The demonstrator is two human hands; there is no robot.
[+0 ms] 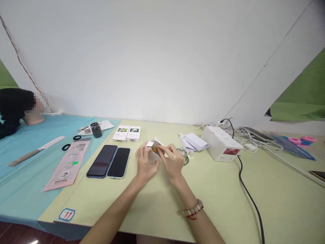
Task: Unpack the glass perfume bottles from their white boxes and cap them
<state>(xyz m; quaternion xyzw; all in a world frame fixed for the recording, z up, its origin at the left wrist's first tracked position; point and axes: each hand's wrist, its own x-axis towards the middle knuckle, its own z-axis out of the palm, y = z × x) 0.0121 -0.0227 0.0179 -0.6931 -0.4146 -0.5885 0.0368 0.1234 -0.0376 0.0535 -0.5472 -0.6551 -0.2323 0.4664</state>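
My left hand and my right hand meet over the middle of the pale green table. Both are closed on a small white box with its top flap open. Something small and amber-coloured shows inside the box between my fingers. A bead bracelet is on my right wrist. Two dark phones lie side by side just left of my left hand. Two small white packets lie beyond them.
A white carton and folded white papers sit right of my hands, with a black cable and white cables trailing. A pink sachet, knife, black rings and dark jar lie on the blue cloth. Another person sits far left.
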